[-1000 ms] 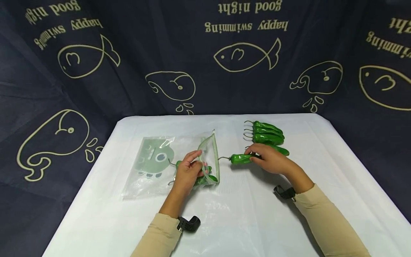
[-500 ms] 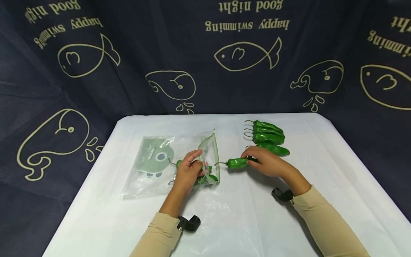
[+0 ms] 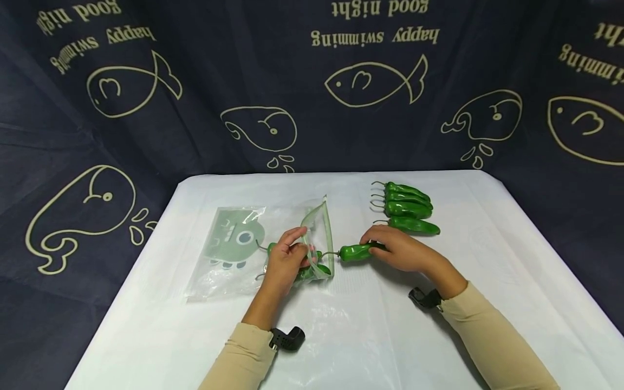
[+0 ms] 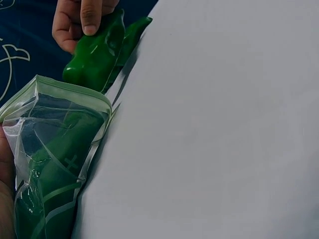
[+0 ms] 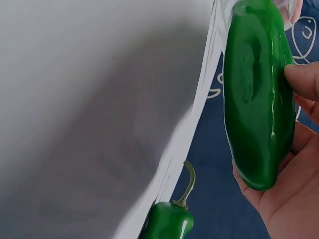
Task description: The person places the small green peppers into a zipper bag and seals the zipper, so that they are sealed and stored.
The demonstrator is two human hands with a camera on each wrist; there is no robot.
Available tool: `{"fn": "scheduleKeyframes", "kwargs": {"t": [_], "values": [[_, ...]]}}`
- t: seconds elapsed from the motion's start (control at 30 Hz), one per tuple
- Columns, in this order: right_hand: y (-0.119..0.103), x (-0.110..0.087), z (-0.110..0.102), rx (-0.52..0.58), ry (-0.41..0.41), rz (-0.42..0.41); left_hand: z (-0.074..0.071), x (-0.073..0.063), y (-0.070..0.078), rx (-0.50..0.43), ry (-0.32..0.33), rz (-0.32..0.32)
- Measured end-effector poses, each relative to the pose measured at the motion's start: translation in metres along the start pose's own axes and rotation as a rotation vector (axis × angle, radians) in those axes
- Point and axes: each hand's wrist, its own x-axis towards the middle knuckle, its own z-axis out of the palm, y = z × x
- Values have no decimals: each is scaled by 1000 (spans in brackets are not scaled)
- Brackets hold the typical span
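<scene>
A clear zip bag with a green monster print lies on the table, its mouth facing right. My left hand pinches the near edge of that mouth and keeps it spread. Green peppers show through the plastic under and beside the hand, partly hidden by it. My right hand grips another green pepper by its body, stem pointing left. The stem tip reaches the bag's mouth. In the right wrist view thumb and fingers hold the pepper from its side.
Several more green peppers lie in a row at the back right, one of them nearest my right hand. A white cloth covers the table. Behind it hangs a dark blue curtain with fish drawings.
My right hand has carried the pepper left and slightly nearer, bringing its stem to the bag's mouth. A pepper behind that hand is now fully uncovered. My left hand stays put.
</scene>
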Motion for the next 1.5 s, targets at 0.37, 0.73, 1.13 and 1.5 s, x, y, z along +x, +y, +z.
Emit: {"fn": "scheduleKeyframes", "kwargs": {"t": [0.37, 0.73, 1.13, 1.5], "values": [[-5, 10, 4, -13, -26, -11, 0, 1, 1, -14, 1, -4], [-10, 24, 8, -15, -54, -16, 0, 0, 2, -15, 1, -15], [-12, 33, 18, -16, -67, -35, 1, 1, -1, -3, 5, 0], [-17, 36, 21, 5, -91, -16, 1, 1, 0, 12, 16, -8]]}}
